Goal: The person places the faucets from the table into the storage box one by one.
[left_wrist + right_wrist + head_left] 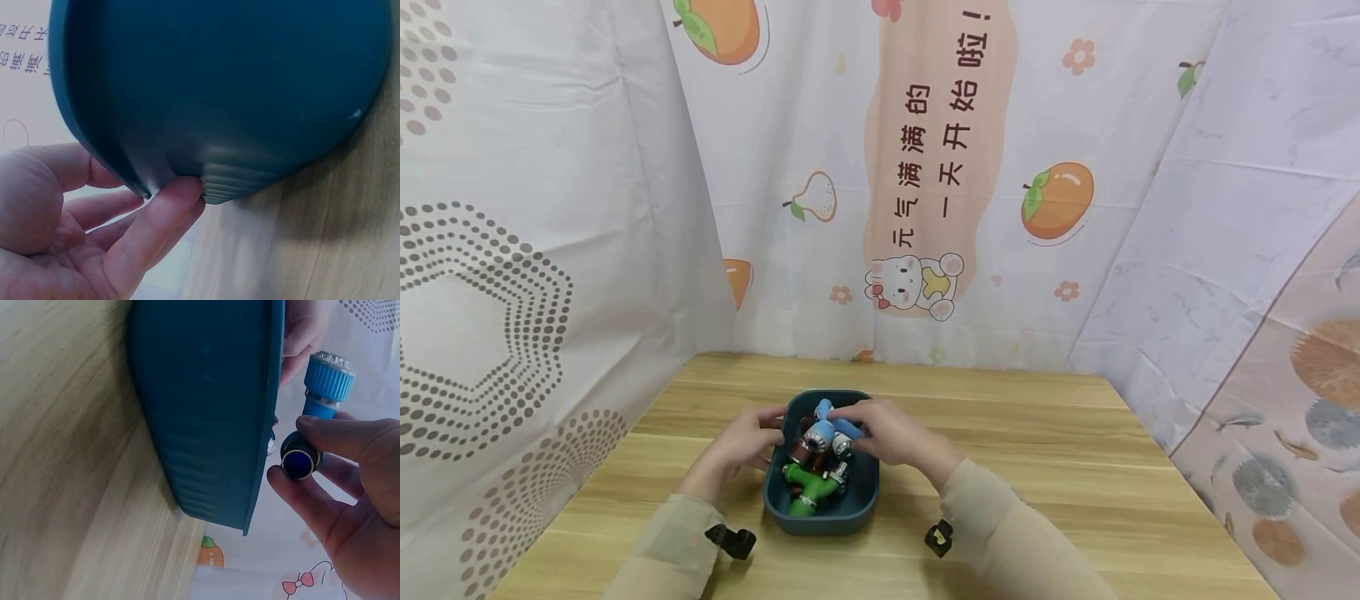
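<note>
A dark teal plastic basin (822, 525) stands on the table, holding several tap-like fittings. My left hand (747, 439) grips its left rim; in the left wrist view the fingers (169, 203) press on the outer wall near the rim. Above the opposite side, my right hand (891, 431) pinches a blue tap (329, 380) between thumb and fingers. This tap has a ribbed knob with a silver cap, and its round open end faces the right wrist camera. Lower in the basin lies a green branched tap (811, 482). Dark red pieces (801, 452) show under the blue ones.
The wooden table (1037, 467) extends on both sides of the basin. Printed curtains (805, 275) hang behind it and to the left and right. A black clip (730, 542) hangs at the left sleeve, another black clip (938, 537) at the right.
</note>
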A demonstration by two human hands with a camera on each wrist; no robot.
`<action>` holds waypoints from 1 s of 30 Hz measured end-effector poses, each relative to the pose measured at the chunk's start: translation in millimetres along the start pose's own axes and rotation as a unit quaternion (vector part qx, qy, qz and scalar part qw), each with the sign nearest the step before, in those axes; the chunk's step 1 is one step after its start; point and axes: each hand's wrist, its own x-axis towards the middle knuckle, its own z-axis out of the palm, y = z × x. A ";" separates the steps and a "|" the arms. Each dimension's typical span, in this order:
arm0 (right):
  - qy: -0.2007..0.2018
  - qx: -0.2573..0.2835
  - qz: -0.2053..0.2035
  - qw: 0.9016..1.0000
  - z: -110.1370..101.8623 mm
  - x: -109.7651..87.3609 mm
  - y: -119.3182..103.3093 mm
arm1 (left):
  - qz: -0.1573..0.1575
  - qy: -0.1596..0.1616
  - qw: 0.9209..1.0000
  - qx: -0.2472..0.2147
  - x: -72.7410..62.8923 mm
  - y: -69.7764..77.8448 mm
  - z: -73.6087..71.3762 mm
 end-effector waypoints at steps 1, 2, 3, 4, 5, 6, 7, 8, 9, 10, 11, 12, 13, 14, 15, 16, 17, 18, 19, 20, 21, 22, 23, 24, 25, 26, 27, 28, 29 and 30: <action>-0.005 0.001 -0.004 1.000 0.3 0.3 -0.7 | -0.001 0.000 1.000 0.000 -0.2 0.0 -0.1; -0.011 0.001 -0.007 1.000 0.6 0.5 -1.4 | -0.002 0.000 1.000 0.000 -0.4 -0.1 -0.1; -0.016 0.002 -0.009 1.000 0.9 0.6 -2.0 | -0.003 0.000 1.000 0.001 -0.6 -0.1 0.0; -0.019 0.001 -0.013 1.000 1.1 0.7 -2.7 | -0.003 0.000 1.000 0.002 -0.7 -0.1 0.0; -0.022 0.001 -0.017 1.000 1.4 0.8 -3.1 | -0.004 0.000 1.000 0.002 -0.8 -0.1 0.1; -0.024 0.001 -0.021 1.000 1.9 1.0 -3.1 | -0.003 0.000 1.000 0.002 -0.8 -0.1 0.1; -0.025 0.002 -0.023 0.999 2.5 1.2 -3.1 | -0.003 0.000 1.000 0.002 -0.9 0.0 0.3; -0.026 0.000 -0.028 0.999 2.9 1.5 -3.3 | -0.002 0.000 1.000 0.003 -0.9 0.0 0.3; -0.027 0.000 -0.033 0.999 3.3 2.0 -3.5 | -0.002 0.001 1.000 0.002 -0.9 0.1 0.5; -0.028 -0.001 -0.038 0.999 3.5 2.2 -3.8 | -0.001 0.001 1.000 0.001 -0.9 0.1 0.6; -0.030 -0.001 -0.041 0.999 3.8 2.6 -4.0 | -0.001 0.002 1.000 0.000 -0.9 0.1 0.7; -0.031 -0.004 -0.045 0.998 4.0 3.0 -4.1 | 0.000 0.002 1.000 0.000 -0.8 -0.1 0.8; -0.034 -0.007 -0.048 0.998 4.0 3.2 -4.6 | 0.001 0.002 1.000 0.000 -0.5 -0.4 0.9; -0.036 -0.009 -0.049 0.998 4.0 3.3 -5.2 | 0.002 0.002 1.000 0.001 -0.3 -0.6 0.9; -0.038 -0.011 -0.050 0.998 4.0 3.5 -5.5 | 0.002 0.002 1.000 0.000 -0.2 -0.8 1.0; -0.040 -0.013 -0.050 0.998 4.0 3.7 -5.7 | 0.002 0.002 1.000 -0.001 0.0 -1.0 1.0; -0.041 -0.014 -0.050 0.998 4.2 4.0 -5.7 | 0.002 0.002 1.000 -0.001 0.2 -1.3 1.0; -0.044 -0.017 -0.049 0.998 4.4 4.3 -5.7 | 0.002 0.001 1.000 -0.001 0.3 -1.5 1.0; -0.047 -0.018 -0.048 0.998 4.7 4.5 -5.5 | 0.002 0.001 1.000 -0.002 0.5 -1.7 1.1; -0.050 -0.018 -0.047 0.998 5.1 4.9 -5.3 | 0.002 0.001 1.000 -0.002 0.5 -1.8 1.1; -0.052 -0.019 -0.047 0.997 5.5 5.3 -5.1 | 0.002 0.000 1.000 -0.001 0.6 -2.1 1.0; -0.054 -0.020 -0.046 0.997 5.8 5.5 -4.8 | 0.002 0.000 1.000 -0.001 0.8 -2.3 1.0; -0.055 -0.021 -0.046 0.997 6.1 5.9 -4.7 | 0.002 0.000 1.000 -0.001 0.8 -2.2 1.0; -0.056 -0.023 -0.046 0.997 6.3 6.2 -4.8 | 0.002 0.000 1.000 -0.001 0.8 -2.0 1.1; -0.056 -0.022 -0.045 0.997 6.2 6.4 -4.9 | 0.002 0.000 1.000 0.000 0.9 -2.0 1.0; -0.056 -0.020 -0.045 0.997 6.2 6.7 -5.0 | 0.002 0.000 1.000 0.001 1.1 -1.9 0.9; -0.056 -0.016 -0.046 0.997 6.2 7.0 -4.7 | 0.003 -0.002 1.000 0.002 1.3 -2.0 0.7; -0.056 -0.012 -0.046 0.997 6.1 7.3 -4.7 | 0.001 -0.002 1.000 0.000 1.4 -1.8 0.6; -0.056 -0.007 -0.045 0.997 6.0 7.5 -4.5 | 0.001 -0.002 1.000 -0.001 1.5 -1.7 0.3; -0.057 0.001 -0.043 0.997 5.6 7.6 -4.5 | 0.002 -0.004 1.000 -0.002 1.7 -2.0 -0.1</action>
